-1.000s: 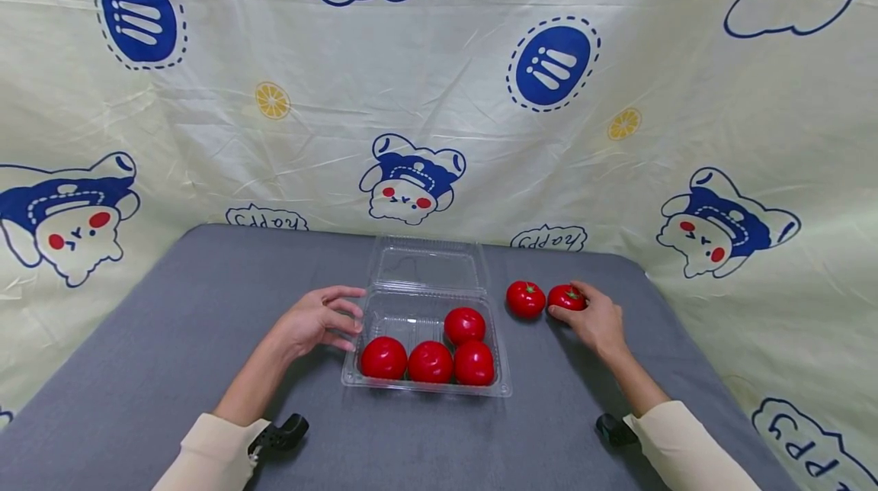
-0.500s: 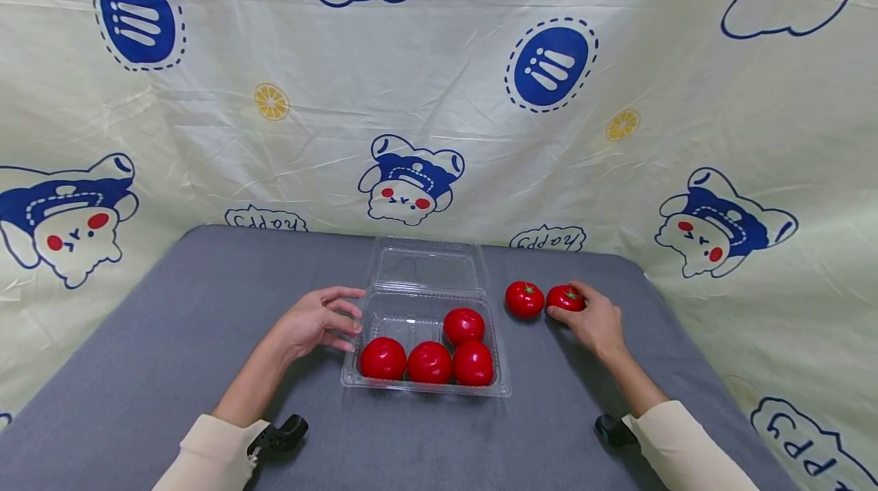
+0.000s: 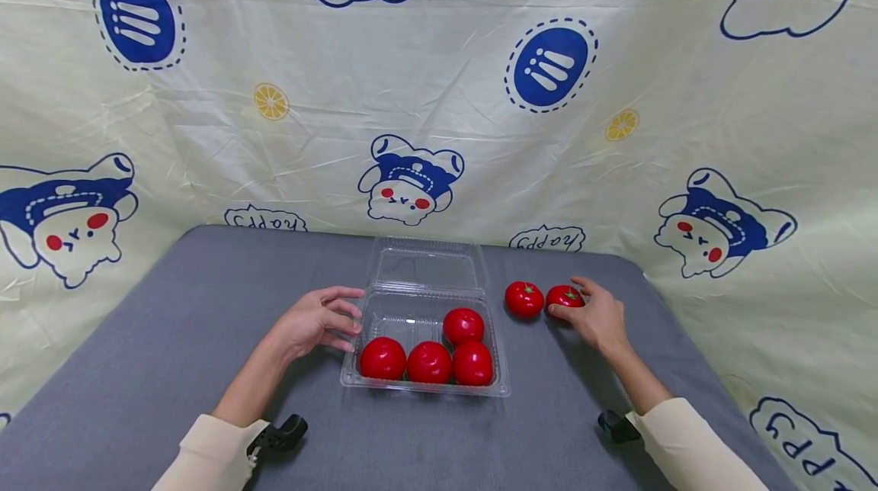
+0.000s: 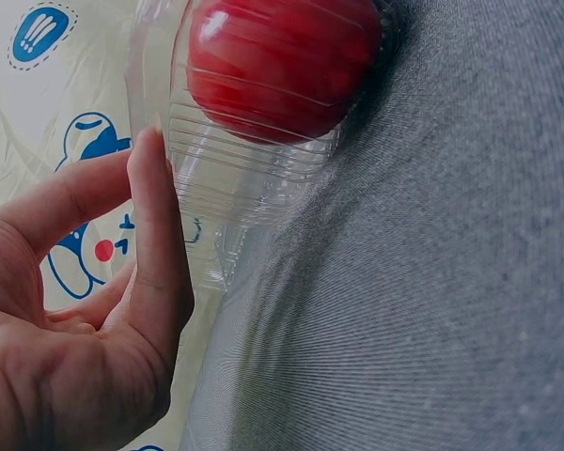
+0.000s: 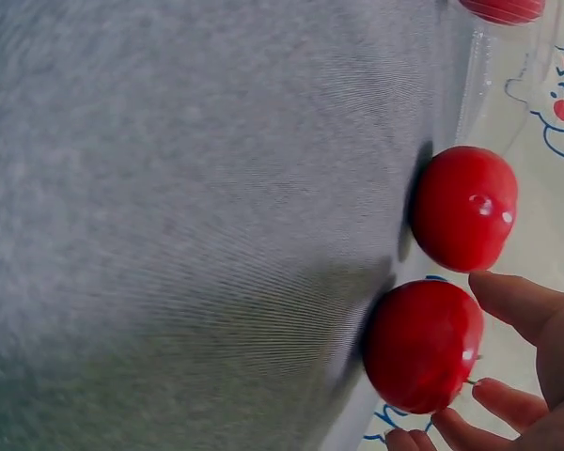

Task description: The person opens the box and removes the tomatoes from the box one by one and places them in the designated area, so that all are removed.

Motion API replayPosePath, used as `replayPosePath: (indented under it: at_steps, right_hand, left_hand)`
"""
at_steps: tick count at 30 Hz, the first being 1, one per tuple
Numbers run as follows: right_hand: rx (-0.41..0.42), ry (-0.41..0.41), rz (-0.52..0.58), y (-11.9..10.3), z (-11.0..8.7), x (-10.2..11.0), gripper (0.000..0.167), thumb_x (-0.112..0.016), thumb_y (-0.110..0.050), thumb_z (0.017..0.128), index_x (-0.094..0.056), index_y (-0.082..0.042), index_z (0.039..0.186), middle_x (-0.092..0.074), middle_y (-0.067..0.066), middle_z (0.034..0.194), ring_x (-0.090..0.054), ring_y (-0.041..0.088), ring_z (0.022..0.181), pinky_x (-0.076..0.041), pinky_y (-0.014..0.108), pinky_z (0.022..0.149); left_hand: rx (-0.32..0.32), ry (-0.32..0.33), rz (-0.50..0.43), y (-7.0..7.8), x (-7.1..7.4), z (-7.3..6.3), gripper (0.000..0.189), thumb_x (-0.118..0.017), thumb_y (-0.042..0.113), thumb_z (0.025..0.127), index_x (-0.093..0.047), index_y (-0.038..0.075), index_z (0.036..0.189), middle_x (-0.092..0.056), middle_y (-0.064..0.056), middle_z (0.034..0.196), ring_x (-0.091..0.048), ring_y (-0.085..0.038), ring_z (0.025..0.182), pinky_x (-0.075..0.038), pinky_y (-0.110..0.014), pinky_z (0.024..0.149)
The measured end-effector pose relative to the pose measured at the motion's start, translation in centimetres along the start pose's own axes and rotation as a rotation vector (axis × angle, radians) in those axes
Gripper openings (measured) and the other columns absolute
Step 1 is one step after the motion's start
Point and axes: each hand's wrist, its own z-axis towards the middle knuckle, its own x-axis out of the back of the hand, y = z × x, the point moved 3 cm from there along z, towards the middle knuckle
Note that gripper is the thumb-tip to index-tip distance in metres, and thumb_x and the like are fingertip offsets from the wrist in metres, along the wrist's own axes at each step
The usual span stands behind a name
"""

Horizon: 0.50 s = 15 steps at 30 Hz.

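My left hand [image 3: 318, 323] is beside the left wall of a clear plastic clamshell box [image 3: 394, 312], its fingers extended and their tips right at the wall in the left wrist view. Several red tomatoes [image 3: 430, 362] sit in the box, in a front row plus one behind at the right. To the right of the box, two tomatoes with green stems lie side by side on the table. Around the outer tomato [image 3: 565, 298] my right hand [image 3: 600, 319] spreads thumb and fingers loosely, tips right at its surface. The inner tomato [image 5: 465, 209] is just beyond the thumb.
The box's transparent lid [image 3: 428, 262] lies folded back toward the far edge. A grey cloth covers the table [image 3: 425, 445]. Behind it hangs a cream curtain [image 3: 473, 94] with cartoon prints. Dark straps [image 3: 277, 436] sit at both wrists.
My right hand's fingers have loosened and shifted slightly outward, away from the outer tomato. The left hand, the box and the tomatoes stay in place.
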Motion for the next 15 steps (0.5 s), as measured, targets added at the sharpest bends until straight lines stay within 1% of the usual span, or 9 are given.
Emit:
replayPosePath:
  at_steps: [6, 8, 11, 15]
  right_hand:
    - [0.063, 0.056, -0.015, -0.9, -0.2, 0.8, 0.070, -0.074, -0.030, 0.088, -0.048, -0.002, 0.147, -0.052, 0.033, 0.142, -0.049, 0.049, 0.126, -0.045, 0.063, 0.102]
    - [0.086, 0.071, -0.018, -1.3, -0.3, 1.0, 0.069, -0.074, -0.030, 0.088, -0.049, -0.002, 0.146, -0.054, 0.032, 0.140, -0.051, 0.049, 0.126, -0.042, 0.063, 0.103]
    - [0.107, 0.073, -0.013, -2.3, -0.7, 1.1, 0.069, -0.075, -0.030, 0.088, -0.049, -0.002, 0.146, -0.055, 0.031, 0.140, -0.052, 0.048, 0.126, -0.044, 0.063, 0.103]
    - [0.103, 0.043, 0.008, -3.5, -1.2, 1.1, 0.071, -0.075, -0.031, 0.089, -0.047, -0.005, 0.149, -0.054, 0.030, 0.142, -0.051, 0.047, 0.128, -0.049, 0.060, 0.101]
  left_hand:
    - [-0.003, -0.008, -0.001, 0.0, 0.0, 0.0, 0.060, -0.068, -0.002, 0.088, -0.048, 0.000, 0.145, -0.065, -0.006, 0.100, -0.068, -0.017, 0.075, -0.064, -0.037, 0.068]
    - [-0.001, -0.010, -0.004, 0.0, 0.0, 0.0, 0.060, -0.068, -0.002, 0.088, -0.048, 0.000, 0.145, -0.065, -0.006, 0.100, -0.068, -0.017, 0.075, -0.064, -0.037, 0.068]
    - [-0.002, -0.012, -0.008, 0.0, 0.0, 0.0, 0.060, -0.068, -0.002, 0.089, -0.047, 0.000, 0.145, -0.064, -0.006, 0.100, -0.067, -0.017, 0.075, -0.064, -0.038, 0.068]
    - [-0.008, -0.016, -0.010, 0.0, 0.0, 0.0, 0.061, -0.068, -0.001, 0.089, -0.046, -0.001, 0.146, -0.065, -0.007, 0.100, -0.068, -0.018, 0.076, -0.064, -0.038, 0.067]
